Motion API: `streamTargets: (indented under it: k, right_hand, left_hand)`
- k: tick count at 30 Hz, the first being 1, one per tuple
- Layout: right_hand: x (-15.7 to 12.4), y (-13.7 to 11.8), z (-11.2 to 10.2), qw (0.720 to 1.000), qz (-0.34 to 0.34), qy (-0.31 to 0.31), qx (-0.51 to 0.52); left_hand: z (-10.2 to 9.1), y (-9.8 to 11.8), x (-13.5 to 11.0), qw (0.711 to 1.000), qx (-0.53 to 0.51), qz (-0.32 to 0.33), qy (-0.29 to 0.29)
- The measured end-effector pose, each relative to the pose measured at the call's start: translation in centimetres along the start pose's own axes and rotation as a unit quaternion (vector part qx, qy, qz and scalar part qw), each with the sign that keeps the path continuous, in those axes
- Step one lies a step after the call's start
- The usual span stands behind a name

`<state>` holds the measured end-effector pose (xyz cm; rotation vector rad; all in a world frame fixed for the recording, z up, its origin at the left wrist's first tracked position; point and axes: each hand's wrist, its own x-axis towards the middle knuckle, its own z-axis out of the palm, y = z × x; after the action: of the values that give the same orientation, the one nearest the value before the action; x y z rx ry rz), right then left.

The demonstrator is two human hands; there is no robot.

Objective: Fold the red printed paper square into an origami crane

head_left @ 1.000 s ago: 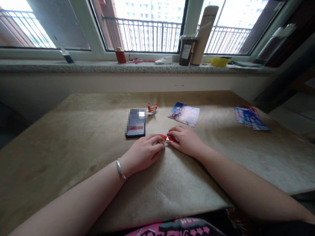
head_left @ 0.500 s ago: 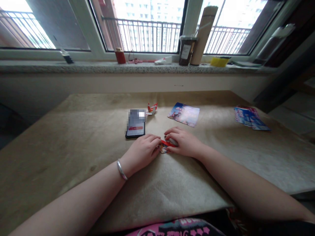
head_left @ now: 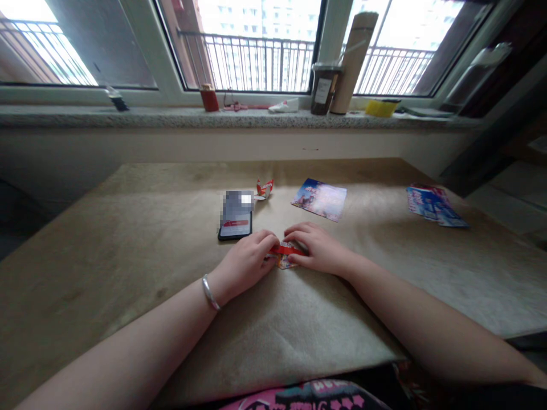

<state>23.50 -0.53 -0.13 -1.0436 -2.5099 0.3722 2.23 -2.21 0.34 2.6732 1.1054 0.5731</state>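
A small folded piece of red and patterned paper (head_left: 285, 254) lies on the tan table (head_left: 128, 256) just in front of me. My left hand (head_left: 245, 263), with a silver bracelet at the wrist, pinches its left end with curled fingers. My right hand (head_left: 318, 249) presses and grips its right end, fingers bent over the paper. Most of the paper is hidden between the two hands.
A phone (head_left: 236, 215) lies just beyond my left hand, with a small folded paper figure (head_left: 264, 188) behind it. A printed paper square (head_left: 319, 199) sits beyond my right hand, more sheets (head_left: 433, 205) far right. Jars and small items line the windowsill (head_left: 171, 117).
The hands have drawn slightly closer together and the paper has been turned and folded flatter; a red strip now shows between the fingertips.
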Motion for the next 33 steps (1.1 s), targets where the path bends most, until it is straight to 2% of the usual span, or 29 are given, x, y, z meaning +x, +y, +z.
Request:
streamTargets:
  k: [8, 14, 21, 23, 27, 33]
  right_hand:
    - [0.02, 0.00, 0.02, 0.998, 0.010, 0.014, 0.065]
    - [0.07, -0.26, 0.18, 0.989, 0.024, 0.025, 0.141]
    - [0.09, -0.41, 0.20, 0.983, -0.035, 0.091, 0.154]
    - [0.07, -0.31, 0.13, 0.987, -0.048, 0.093, 0.124]
    - [0.04, -0.03, 0.14, 0.994, -0.063, 0.059, 0.074]
    - [0.01, 0.04, 0.12, 0.995, -0.073, 0.013, 0.061]
  left_hand:
    - [-0.14, 0.08, -0.09, 0.996, -0.058, 0.038, 0.050]
    - [-0.15, 0.04, -0.18, 0.993, -0.087, 0.028, 0.081]
    - [-0.28, -0.03, -0.12, 0.992, -0.079, 0.041, 0.092]
    - [-0.35, -0.04, -0.05, 0.993, -0.054, 0.051, 0.088]
    - [-0.31, -0.26, -0.01, 0.998, -0.018, 0.042, 0.044]
    - [-0.07, -0.59, -0.16, 0.999, 0.007, 0.045, -0.004]
